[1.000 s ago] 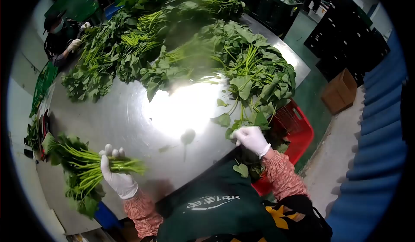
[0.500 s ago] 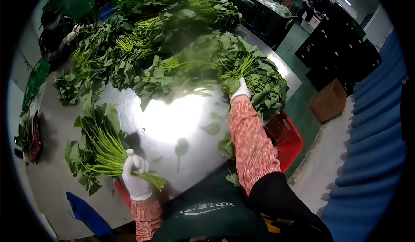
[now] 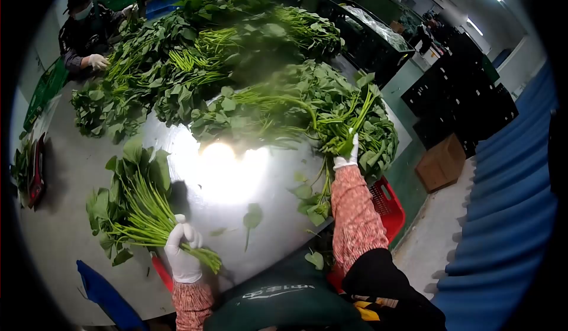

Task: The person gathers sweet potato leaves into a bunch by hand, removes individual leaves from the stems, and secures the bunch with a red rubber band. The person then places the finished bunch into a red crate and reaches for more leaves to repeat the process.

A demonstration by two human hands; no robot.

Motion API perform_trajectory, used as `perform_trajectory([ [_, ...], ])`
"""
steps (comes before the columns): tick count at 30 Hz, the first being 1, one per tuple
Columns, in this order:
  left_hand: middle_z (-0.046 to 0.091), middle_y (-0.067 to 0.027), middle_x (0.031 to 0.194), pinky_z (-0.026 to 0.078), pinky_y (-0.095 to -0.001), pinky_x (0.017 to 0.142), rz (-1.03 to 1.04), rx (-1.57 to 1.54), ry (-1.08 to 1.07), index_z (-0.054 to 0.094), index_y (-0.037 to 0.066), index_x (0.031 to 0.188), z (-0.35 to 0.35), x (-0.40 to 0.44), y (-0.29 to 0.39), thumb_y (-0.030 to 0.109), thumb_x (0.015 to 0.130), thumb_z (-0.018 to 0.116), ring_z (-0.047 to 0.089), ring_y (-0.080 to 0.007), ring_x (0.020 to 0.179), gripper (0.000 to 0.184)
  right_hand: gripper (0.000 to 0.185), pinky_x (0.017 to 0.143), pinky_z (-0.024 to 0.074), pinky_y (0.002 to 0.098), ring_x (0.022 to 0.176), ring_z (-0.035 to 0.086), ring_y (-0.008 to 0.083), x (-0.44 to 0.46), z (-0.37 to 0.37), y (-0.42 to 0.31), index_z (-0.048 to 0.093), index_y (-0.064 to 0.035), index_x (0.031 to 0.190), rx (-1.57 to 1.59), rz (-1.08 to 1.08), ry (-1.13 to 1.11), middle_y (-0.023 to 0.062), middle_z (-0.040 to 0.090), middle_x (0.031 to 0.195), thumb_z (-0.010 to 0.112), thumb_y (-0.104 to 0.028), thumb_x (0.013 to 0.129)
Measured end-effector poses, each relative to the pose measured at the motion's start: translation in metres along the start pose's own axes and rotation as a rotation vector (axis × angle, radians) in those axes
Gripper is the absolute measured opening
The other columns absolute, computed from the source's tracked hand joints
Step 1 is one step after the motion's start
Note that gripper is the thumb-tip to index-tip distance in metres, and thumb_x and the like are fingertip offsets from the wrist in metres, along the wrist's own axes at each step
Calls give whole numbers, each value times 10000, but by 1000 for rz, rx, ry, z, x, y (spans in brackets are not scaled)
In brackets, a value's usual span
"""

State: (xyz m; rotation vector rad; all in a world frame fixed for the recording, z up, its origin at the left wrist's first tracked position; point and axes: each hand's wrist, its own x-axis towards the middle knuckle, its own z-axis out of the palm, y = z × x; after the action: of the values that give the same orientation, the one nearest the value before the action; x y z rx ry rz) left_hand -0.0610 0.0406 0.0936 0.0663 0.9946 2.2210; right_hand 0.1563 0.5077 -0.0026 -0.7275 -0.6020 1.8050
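- A left hand in a white glove point(image 3: 184, 251) holds a bundle of long green stems with broad dark-green leaves point(image 3: 145, 204), its fingers curled around the stems near their cut ends.
- This bundle is above the left part of the brushed silver metal table point(image 3: 71, 183), leaves toward the far edge and cut ends pointing toward the near edge.
- A right hand in a white glove point(image 3: 349, 153) reaches to the near side of a heaped mound of leafy green stems point(image 3: 378, 115) by the right edge of the surface; greenery hides most of its fingers, so I cannot tell whether they are pinching or loose.
- Between the hands, a single loose green leaf on a thin stalk point(image 3: 252, 215) lies flat toward the near edge.
- More leafy green piles point(image 3: 171, 76) cover the surface toward its far edge.
- A red slatted plastic basket point(image 3: 390, 212) stands just beyond the right edge, partly behind the right sleeve of pink-and-white patterned cloth point(image 3: 358, 215).
- At the far left edge, another person in dark clothing point(image 3: 71, 41) has a white-gloved hand point(image 3: 96, 62) beside the leafy green piles.
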Motion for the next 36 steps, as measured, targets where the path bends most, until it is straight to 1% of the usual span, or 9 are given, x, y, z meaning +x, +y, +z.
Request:
perform_trajectory([
  [10, 452, 9, 671, 324, -256, 507, -3, 47, 2, 521, 22, 1099, 7, -26, 0, 126, 951, 515, 385, -93, 515, 181, 202, 492, 455, 161, 615, 579, 49, -139, 96, -14, 619, -119, 1003, -41, 302, -258, -1, 628, 769, 730, -240, 886],
  [13, 459, 9, 677, 321, -254, 509, 42, 53, 20, 524, 25, 1102, 6, -39, 2, 129, 945, 529, 385, -91, 519, 189, 420, 624, 512, 334, 674, 600, 186, -156, 100, 8, 590, -88, 1251, -615, 610, -325, 25, 617, 794, 718, -262, 890],
  [16, 461, 12, 681, 317, -251, 511, 84, 51, 52, 526, 32, 1108, 5, -51, 7, 126, 945, 533, 383, -89, 520, 188, 781, 882, 480, 360, 946, 619, 268, -139, 84, 61, 522, 6, 1324, -1445, 449, -777, 148, 668, 1031, 706, -562, 822],
  [17, 461, 13, 682, 316, -250, 511, 96, 53, 71, 527, 35, 1109, 3, -54, 9, 124, 945, 534, 382, -89, 520, 187, 806, 915, 473, 349, 1004, 623, 275, -165, 89, 44, 528, 16, 1330, -1244, 255, -861, 171, 660, 1149, 647, -617, 846],
  [19, 454, 16, 686, 317, -248, 520, 89, 41, 57, 525, 47, 1116, -3, -56, 10, 126, 957, 524, 380, -87, 528, 177, 740, 914, 474, 343, 979, 619, 260, -152, 92, 61, 563, 33, 1280, -1657, 455, -586, 166, 664, 1123, 606, -594, 889],
  [22, 447, 18, 690, 321, -250, 532, 67, 35, 52, 520, 53, 1121, -9, -55, 10, 131, 964, 520, 378, -86, 536, 176, 362, 496, 413, 291, 565, 500, 88, -160, 79, 45, 642, -64, 896, -1412, -7, -721, -24, 553, 669, 628, -423, 934],
  [26, 487, -11, 683, 363, -269, 545, 89, 58, 85, 515, 28, 1126, -5, -57, 5, 98, 944, 529, 432, -118, 552, 195, 333, 624, 491, 375, 620, 582, 269, -182, 75, 18, 641, -1, 887, -1698, -232, -392, 178, 622, 714, 626, -333, 918],
  [32, 542, -40, 713, 413, -281, 563, 43, -19, 68, 513, 24, 1124, -5, -52, -3, 71, 930, 561, 486, -148, 578, 205, 121, 635, 482, 230, 706, 605, 96, -253, 112, 22, 710, -15, 1005, -1144, -719, -662, 51, 691, 842, 629, -9, 915],
  [36, 496, -20, 677, 372, -282, 540, 24, 35, 148, 517, 28, 1105, 11, -59, -6, 102, 938, 542, 442, -124, 534, 184, 189, 670, 495, 391, 821, 593, 245, -256, 118, 69, 618, -105, 919, -1800, -880, -832, 83, 531, 893, 709, -220, 799],
])
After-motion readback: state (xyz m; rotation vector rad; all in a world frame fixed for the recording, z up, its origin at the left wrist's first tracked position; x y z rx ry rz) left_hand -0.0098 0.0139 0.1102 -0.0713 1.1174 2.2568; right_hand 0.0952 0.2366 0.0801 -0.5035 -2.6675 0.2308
